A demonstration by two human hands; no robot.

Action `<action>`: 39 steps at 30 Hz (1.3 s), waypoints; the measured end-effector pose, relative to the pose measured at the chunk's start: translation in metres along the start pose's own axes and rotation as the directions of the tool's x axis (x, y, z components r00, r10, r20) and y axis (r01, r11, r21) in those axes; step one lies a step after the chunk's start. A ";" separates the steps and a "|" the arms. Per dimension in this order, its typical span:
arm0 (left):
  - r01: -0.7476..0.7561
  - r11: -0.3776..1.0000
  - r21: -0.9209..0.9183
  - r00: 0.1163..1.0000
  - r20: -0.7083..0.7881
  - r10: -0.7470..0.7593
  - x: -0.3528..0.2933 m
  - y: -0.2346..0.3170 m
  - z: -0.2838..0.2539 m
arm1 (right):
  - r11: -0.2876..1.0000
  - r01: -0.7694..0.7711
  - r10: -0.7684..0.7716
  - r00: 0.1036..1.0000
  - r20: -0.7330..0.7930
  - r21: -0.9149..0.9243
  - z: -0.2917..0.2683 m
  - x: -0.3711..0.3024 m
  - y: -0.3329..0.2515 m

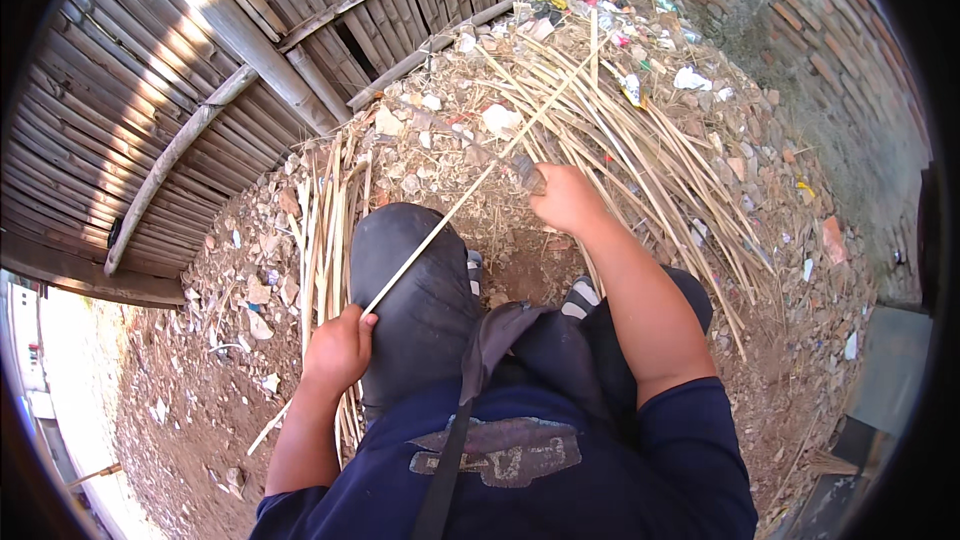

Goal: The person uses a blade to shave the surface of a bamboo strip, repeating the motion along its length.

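Observation:
A long pale bamboo strip (pixel 440 227) slants across my left thigh, from the ground at lower left up toward the far pile. My left hand (pixel 338 348) is closed round its lower part, beside my left knee. In front of my right knee, my right hand (pixel 570 202) is closed on the handle of a knife (pixel 525 172). The knife's blade points away to the left and crosses the strip; it blends into the ground, and I cannot tell whether it touches the strip.
One bundle of bamboo strips (pixel 322 230) lies left of my left leg. A larger spread of strips (pixel 650 180) lies ahead and right. Rubble and litter (pixel 610 5) cover the ground. A bamboo wall (pixel 240 60) stands left, a brick wall (pixel 830 50) right.

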State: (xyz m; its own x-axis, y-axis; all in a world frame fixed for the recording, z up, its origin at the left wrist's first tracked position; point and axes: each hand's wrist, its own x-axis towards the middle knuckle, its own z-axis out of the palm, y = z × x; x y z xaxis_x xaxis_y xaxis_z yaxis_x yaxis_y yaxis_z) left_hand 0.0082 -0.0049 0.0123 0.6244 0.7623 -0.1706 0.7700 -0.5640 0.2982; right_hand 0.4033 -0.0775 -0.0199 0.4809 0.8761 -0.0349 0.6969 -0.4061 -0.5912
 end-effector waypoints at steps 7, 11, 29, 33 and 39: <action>0.026 0.998 0.054 0.999 0.024 -0.027 -0.004 -0.004 0.002 | 0.954 0.141 -0.093 0.978 0.187 -0.264 -0.003 -0.018 -0.034; 0.003 0.999 0.047 1.000 0.017 -0.004 0.002 0.000 -0.001 | 0.996 -0.093 0.093 0.996 -0.001 -0.001 -0.005 -0.001 0.004; -0.031 0.998 0.050 0.998 0.047 0.029 0.003 -0.009 0.000 | 0.987 0.035 -0.026 0.998 0.062 -0.157 -0.002 -0.020 -0.018; -0.060 0.997 -0.044 0.998 0.020 0.061 0.007 -0.007 0.000 | 0.999 0.004 -0.003 1.000 0.010 -0.043 -0.005 -0.008 0.007; -0.025 1.000 0.014 1.000 -0.004 0.025 0.001 -0.011 0.003 | 0.994 0.022 -0.023 1.000 -0.004 -0.105 -0.010 -0.008 -0.001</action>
State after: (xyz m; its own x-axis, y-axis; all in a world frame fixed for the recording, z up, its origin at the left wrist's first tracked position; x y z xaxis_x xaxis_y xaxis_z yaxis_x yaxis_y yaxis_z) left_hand 0.0007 0.0009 0.0063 0.6427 0.7493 -0.1597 0.7562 -0.5871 0.2889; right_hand 0.4041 -0.0870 -0.0115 0.4670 0.8840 -0.0186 0.7595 -0.4118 -0.5035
